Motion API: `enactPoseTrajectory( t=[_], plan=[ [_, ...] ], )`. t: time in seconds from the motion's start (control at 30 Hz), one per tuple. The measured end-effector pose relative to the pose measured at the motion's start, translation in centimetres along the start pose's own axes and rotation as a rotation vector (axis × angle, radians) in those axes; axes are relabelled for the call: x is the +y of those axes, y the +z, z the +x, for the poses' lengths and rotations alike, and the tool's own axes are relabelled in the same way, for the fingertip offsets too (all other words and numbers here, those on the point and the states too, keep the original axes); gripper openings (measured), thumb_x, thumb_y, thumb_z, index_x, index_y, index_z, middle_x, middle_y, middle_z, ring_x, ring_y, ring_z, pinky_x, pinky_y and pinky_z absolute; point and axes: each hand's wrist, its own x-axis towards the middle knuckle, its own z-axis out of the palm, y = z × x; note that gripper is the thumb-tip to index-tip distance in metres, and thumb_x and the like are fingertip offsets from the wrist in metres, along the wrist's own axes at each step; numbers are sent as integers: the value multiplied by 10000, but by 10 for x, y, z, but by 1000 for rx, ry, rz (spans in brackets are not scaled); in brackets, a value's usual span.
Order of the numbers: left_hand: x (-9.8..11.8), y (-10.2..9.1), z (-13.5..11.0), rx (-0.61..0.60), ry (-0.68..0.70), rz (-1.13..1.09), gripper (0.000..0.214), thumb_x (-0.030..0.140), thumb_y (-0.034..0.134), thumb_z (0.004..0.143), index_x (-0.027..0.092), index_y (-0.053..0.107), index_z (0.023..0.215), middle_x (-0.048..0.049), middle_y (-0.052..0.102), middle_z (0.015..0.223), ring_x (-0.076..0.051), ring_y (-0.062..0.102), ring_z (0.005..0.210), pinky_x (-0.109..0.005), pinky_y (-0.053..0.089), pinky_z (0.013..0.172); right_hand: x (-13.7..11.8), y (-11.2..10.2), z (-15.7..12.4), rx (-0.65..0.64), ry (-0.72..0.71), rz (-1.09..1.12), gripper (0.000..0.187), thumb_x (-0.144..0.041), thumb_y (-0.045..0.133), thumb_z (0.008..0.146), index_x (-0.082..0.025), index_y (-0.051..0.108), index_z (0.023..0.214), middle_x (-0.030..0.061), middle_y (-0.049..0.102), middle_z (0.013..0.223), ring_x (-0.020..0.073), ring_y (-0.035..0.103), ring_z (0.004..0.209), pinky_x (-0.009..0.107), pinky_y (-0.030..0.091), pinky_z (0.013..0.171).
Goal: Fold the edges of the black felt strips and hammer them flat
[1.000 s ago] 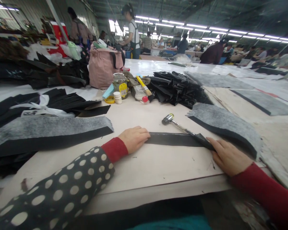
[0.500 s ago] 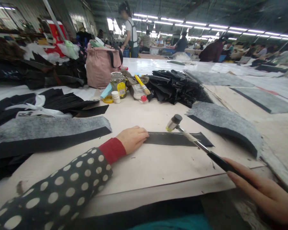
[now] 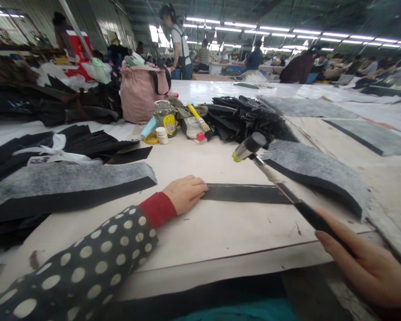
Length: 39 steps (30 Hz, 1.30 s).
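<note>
My right hand (image 3: 370,263) grips a hammer (image 3: 307,218) by its black handle, fingers wrapped round it. The hammer's head, one face black and the other yellowish, is raised above the table. Below it lies a narrow black strip (image 3: 240,193), flat on the pale board, with a thin light line along its far edge. The fingers of my left hand (image 3: 185,195) are together and bent over the strip's left end, pressing it down. The strip's right end is partly hidden behind the hammer shaft.
Grey-backed black pieces lie left (image 3: 70,187) and right (image 3: 321,174). Farther back are a pile of black pieces (image 3: 243,118), a glass jar (image 3: 165,118), a yellow brush (image 3: 197,116) and a pink bag (image 3: 138,93). A tied black bundle (image 3: 87,138) sits left. People work beyond.
The hammer head has risen away from the strip, with its handle tilting up in my right hand. My left hand stays at the strip's left end.
</note>
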Motion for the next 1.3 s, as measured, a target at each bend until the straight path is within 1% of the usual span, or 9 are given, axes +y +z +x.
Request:
enactPoseTrajectory(
  t=[0.13,0.3,0.37,0.5,0.67,0.83,1.0,1.2,1.3],
  plan=[
    [1,-1,0,-5,1,6,262,202,332,861,158,557,988,-45,574,976,-150,491,895,-279,419,816,-9,10,7,-132,36,46,435,-363,361,837,-200,413,1237,38,496,1218,181,471,1094,340,327,978],
    [0,0,0,2,9,9,255,197,339,856,158,558,983,-44,573,976,-149,492,890,-273,421,810,-19,12,14,-16,-10,82,473,-347,379,827,-242,338,1286,6,446,1266,182,412,1147,339,345,969],
    [-1,0,0,5,14,10,256,199,340,855,161,557,986,-44,572,978,-149,492,888,-273,420,812,-23,15,16,-36,-15,59,466,-348,374,828,-239,353,1281,16,469,1245,190,448,1116,342,379,944],
    [-1,1,-1,4,-1,13,254,200,347,852,165,556,992,-46,569,976,-152,495,885,-278,426,808,-28,20,22,-148,-21,40,424,-363,350,836,-237,428,1234,15,543,1164,187,525,1029,328,437,887],
    [0,0,-1,14,-6,6,253,206,348,856,170,560,990,-45,561,984,-148,496,889,-274,432,799,-29,17,28,-76,-43,43,454,-343,370,829,-228,381,1269,18,496,1218,183,472,1092,308,406,917],
    [-1,1,-1,10,-15,18,250,206,352,853,173,562,984,-51,553,981,-149,497,882,-277,435,791,-29,19,30,-156,-21,57,423,-349,343,836,-230,436,1232,24,548,1156,184,541,1008,322,447,867],
    [0,1,-1,23,-6,34,246,225,335,862,165,561,936,-57,552,913,-148,490,836,-270,430,756,-36,19,30,-77,1,131,462,-359,365,828,-214,388,1266,35,493,1219,190,460,1105,346,373,939],
    [0,3,-1,34,-29,68,229,233,352,857,161,566,815,-45,545,832,-145,476,778,-254,413,699,-40,20,36,-180,12,153,421,-380,355,824,-232,474,1200,26,571,1125,189,551,991,333,434,873],
    [-1,4,-2,29,-37,74,240,241,341,862,166,567,829,-41,538,818,-143,473,760,-254,405,689,-42,12,41,-113,35,185,444,-399,375,816,-233,450,1221,26,561,1139,196,523,1032,334,413,895]
  ],
)
